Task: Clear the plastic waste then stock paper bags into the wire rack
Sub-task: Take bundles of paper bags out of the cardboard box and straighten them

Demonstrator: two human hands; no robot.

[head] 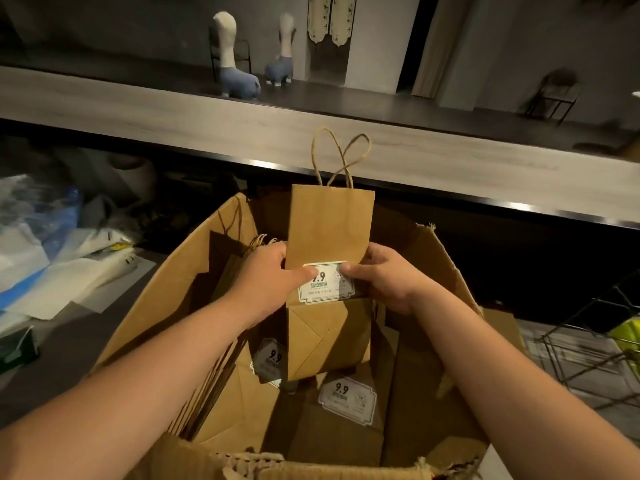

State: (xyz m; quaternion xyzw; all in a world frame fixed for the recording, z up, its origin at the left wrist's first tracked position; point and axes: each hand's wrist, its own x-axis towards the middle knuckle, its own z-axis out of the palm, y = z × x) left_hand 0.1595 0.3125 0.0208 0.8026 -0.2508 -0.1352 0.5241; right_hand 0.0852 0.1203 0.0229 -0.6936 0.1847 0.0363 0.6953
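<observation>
Partly hidden: lower end of held paper bag (pixel 330 237) overlapping flat bags (pixel 346 400) stacked in cardboard box (pixel 446 271); fingers behind the held bag, out of sight. Cut off at right frame edge: wire rack (pixel 588 355), black thin-rod lattice, contents a blurred yellow-green shape, not identifiable. Dim and blurred at left, beyond the box's left wall: plastic waste (pixel 45 244), crumpled clear, white and blue film. Held bag: brown kraft paper, flat-folded, creased diamond base, twisted paper-cord handles looped at top, white label (pixel 327 282) printed "9.9"; position above box centre, upright. Left hand (pixel 273 271): thumb pressed on label, gripping left bag edge. Right hand (pixel 388 278): thumb on label, gripping right bag edge. Box: corrugated, torn frayed rims.
</observation>
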